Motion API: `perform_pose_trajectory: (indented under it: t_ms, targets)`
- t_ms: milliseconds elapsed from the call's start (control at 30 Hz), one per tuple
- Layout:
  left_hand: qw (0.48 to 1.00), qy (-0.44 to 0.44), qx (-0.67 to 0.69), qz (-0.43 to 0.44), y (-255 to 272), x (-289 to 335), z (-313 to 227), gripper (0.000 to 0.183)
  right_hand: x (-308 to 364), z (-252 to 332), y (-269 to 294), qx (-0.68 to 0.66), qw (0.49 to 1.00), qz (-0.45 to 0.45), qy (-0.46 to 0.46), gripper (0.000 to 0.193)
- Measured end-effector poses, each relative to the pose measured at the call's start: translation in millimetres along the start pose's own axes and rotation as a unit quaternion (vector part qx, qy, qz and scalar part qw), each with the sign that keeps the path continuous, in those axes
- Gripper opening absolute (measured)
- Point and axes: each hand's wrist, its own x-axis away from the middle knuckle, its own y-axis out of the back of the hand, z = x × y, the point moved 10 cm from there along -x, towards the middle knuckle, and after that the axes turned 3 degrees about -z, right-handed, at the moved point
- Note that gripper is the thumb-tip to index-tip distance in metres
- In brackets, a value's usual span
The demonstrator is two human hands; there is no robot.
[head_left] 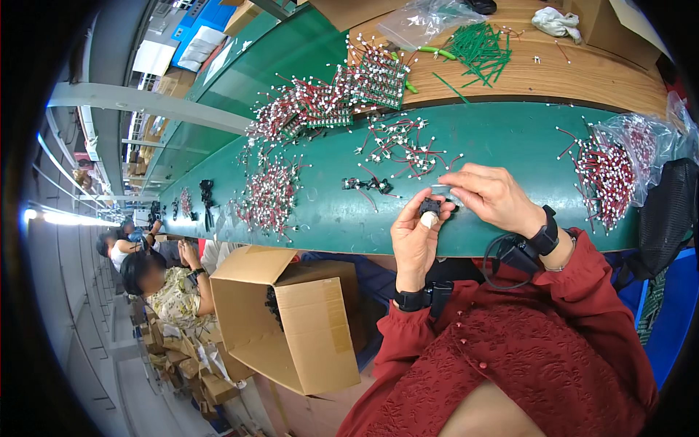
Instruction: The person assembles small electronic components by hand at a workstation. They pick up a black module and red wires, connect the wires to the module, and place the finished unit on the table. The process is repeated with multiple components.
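My left hand (416,237) is closed around a small black part (429,207), held just above the bench's near edge. A white cover sits on the thumb tip. From the right, my right hand (496,195) pinches a thin silvery-grey piece (441,187) right over the black part; its exact kind is too small to tell. Beyond them on the green bench (502,138) lie small black parts with red wires (368,184). A loose scatter of red wires with white plugs (408,146) lies farther off.
Left on the bench are a pile of red wires (269,197) and stacked green circuit boards (375,76). At right, a clear bag (633,138) spills more wires. Green sticks (480,51) lie on a wooden surface. An open cardboard box (320,335) stands beside me; a co-worker (171,291) sits beyond.
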Motion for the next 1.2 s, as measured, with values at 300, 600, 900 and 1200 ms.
perform_pose_trajectory:
  t_ms: [300,600,900,1200]
  targets:
    - [0.998,0.009,0.043,-0.042,8.0,0.8,0.3,0.036,1.8,14.6,-2.1,0.057,0.997,0.004,0.054,0.022]
    - [0.994,-0.047,-0.026,-0.091,8.2,5.3,-3.6,0.036,4.0,17.1,-0.9,0.071,0.996,-0.012,0.051,0.021]
    - [0.993,-0.075,-0.036,-0.083,2.8,5.4,-6.9,0.031,5.2,17.1,-0.9,0.09,0.994,-0.009,0.058,0.018]
    - [0.994,-0.069,-0.03,-0.085,3.8,6.5,-6.5,0.029,5.2,15.2,-2.6,0.089,0.995,0.008,0.041,0.017]
